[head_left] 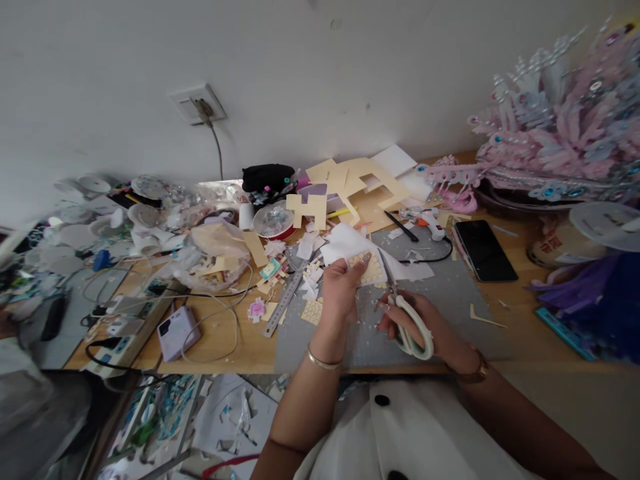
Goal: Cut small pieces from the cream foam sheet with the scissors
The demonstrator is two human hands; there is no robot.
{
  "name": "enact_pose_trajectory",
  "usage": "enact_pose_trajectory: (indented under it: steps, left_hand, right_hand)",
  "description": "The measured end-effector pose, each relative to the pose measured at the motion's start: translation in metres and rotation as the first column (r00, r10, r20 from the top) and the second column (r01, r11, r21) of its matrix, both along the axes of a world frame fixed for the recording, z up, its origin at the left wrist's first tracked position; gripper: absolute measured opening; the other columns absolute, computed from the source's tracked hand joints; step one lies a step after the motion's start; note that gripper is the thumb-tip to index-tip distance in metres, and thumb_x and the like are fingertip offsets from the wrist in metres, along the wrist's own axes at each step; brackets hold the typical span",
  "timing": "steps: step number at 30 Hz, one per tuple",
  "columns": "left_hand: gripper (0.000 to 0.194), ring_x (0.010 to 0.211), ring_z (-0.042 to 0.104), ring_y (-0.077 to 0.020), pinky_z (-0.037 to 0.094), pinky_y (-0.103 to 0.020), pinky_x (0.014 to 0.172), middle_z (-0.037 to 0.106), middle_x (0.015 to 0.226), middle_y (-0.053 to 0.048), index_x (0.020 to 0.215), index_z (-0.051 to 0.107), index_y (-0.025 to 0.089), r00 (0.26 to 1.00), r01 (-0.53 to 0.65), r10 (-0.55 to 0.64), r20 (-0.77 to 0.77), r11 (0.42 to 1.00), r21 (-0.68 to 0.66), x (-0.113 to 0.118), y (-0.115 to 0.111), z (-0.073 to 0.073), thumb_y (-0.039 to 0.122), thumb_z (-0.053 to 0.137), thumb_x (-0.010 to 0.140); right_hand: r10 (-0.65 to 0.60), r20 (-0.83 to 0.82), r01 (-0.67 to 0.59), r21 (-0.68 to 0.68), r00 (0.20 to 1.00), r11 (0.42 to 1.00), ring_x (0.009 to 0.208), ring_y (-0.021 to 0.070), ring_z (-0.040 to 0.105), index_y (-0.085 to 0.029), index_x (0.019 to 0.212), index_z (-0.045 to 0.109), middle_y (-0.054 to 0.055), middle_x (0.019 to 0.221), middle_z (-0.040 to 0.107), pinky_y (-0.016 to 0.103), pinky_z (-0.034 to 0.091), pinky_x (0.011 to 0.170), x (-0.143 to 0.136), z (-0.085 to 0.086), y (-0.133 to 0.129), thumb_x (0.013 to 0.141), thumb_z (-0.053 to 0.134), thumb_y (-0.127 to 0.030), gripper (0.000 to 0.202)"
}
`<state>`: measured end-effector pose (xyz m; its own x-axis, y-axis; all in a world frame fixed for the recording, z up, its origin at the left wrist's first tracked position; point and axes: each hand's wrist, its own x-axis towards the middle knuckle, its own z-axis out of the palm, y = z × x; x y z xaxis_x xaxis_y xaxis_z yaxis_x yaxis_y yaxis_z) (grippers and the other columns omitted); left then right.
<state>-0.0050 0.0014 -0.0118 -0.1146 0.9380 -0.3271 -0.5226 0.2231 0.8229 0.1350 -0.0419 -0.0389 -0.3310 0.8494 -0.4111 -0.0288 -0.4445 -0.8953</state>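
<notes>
My left hand (344, 288) pinches a cream patterned piece (367, 268) that lies against white paper (345, 241), its thumb on top. My right hand (413, 320) is wrapped round the pale handles of a pair of scissors (417, 333). The scissor blades point up and away, along the right edge of the patterned piece, over the white paper. Beneath both hands is a grey cutting mat (450, 300). A metal ruler (285, 301) and another patterned piece (311, 311) lie left of my left hand.
A phone (485, 251), glue gun (432, 225) and black pen (401, 227) lie beyond my right hand. Cream card offcuts (360, 183) lean near the wall. Left are a lilac device (179, 332) and power strip (125, 343). Pink beaded headpieces (560, 140) stand right. Another person's sleeve (17, 373) shows far left.
</notes>
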Motion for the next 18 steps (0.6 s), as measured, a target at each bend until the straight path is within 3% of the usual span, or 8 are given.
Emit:
enact_pose_trajectory:
  steps: [3, 7, 12, 14, 18]
  left_hand:
    - [0.035, 0.051, 0.060, -0.0128, 0.046, -0.025, 0.052, 0.069, 0.062, -0.002, 0.069, 0.070, 0.014, 1.000, -0.001, 0.001, -0.007, 1.000, -0.006, -0.002, 0.002, -0.002, 0.037, 0.089, 0.052]
    - [0.035, 0.053, 0.061, -0.0127, 0.046, -0.024, 0.053, 0.069, 0.062, -0.002, 0.069, 0.071, 0.014, 1.000, 0.003, -0.003, -0.010, 1.000, 0.004, -0.007, 0.004, -0.002, 0.038, 0.089, 0.051]
    - [0.037, 0.055, 0.061, -0.0119, 0.047, -0.023, 0.055, 0.071, 0.065, -0.003, 0.067, 0.070, 0.014, 1.000, -0.013, 0.013, -0.025, 1.000, 0.006, -0.015, 0.007, 0.001, 0.036, 0.091, 0.047]
    - [0.037, 0.055, 0.061, -0.0115, 0.047, -0.023, 0.055, 0.069, 0.063, -0.002, 0.068, 0.070, 0.015, 0.999, 0.002, -0.001, -0.039, 1.000, 0.005, -0.018, 0.008, 0.002, 0.037, 0.091, 0.047]
    - [0.038, 0.053, 0.058, -0.0103, 0.045, -0.022, 0.053, 0.066, 0.060, 0.000, 0.069, 0.069, 0.015, 0.994, 0.055, -0.054, -0.099, 0.998, 0.002, -0.029, 0.011, 0.002, 0.039, 0.091, 0.049]
  right_hand:
    - [0.104, -0.129, -0.112, -0.059, 0.986, 0.992, 0.066, 0.0191, 0.073, -0.019, 0.096, 0.060, 0.003, 0.074, 0.074, 0.032, 0.060, 0.066, 0.007, -0.005, -0.001, 0.074, 0.073, -0.044, 0.036]
    - [0.194, -0.217, -0.212, -0.064, 0.957, 0.975, 0.087, 0.0217, 0.074, -0.020, 0.106, 0.058, 0.007, 0.093, 0.075, 0.041, 0.056, 0.088, 0.017, -0.003, -0.007, 0.078, 0.073, -0.047, 0.041]
    - [0.311, -0.063, -0.305, 0.089, 0.948, 0.948, 0.112, 0.0236, 0.063, -0.023, 0.117, 0.059, 0.012, 0.118, 0.067, 0.044, 0.046, 0.101, 0.029, 0.011, -0.011, 0.082, 0.067, -0.048, 0.044]
    - [0.381, -0.053, -0.371, 0.136, 0.923, 0.919, 0.110, 0.0223, 0.061, -0.024, 0.123, 0.056, 0.011, 0.118, 0.066, 0.041, 0.045, 0.100, 0.035, 0.013, -0.013, 0.086, 0.064, -0.046, 0.044]
    - [0.396, -0.220, -0.396, 0.049, 0.892, 0.917, 0.083, 0.0210, 0.065, -0.022, 0.121, 0.059, 0.010, 0.094, 0.068, 0.035, 0.052, 0.074, 0.046, 0.018, -0.020, 0.086, 0.061, -0.052, 0.046]
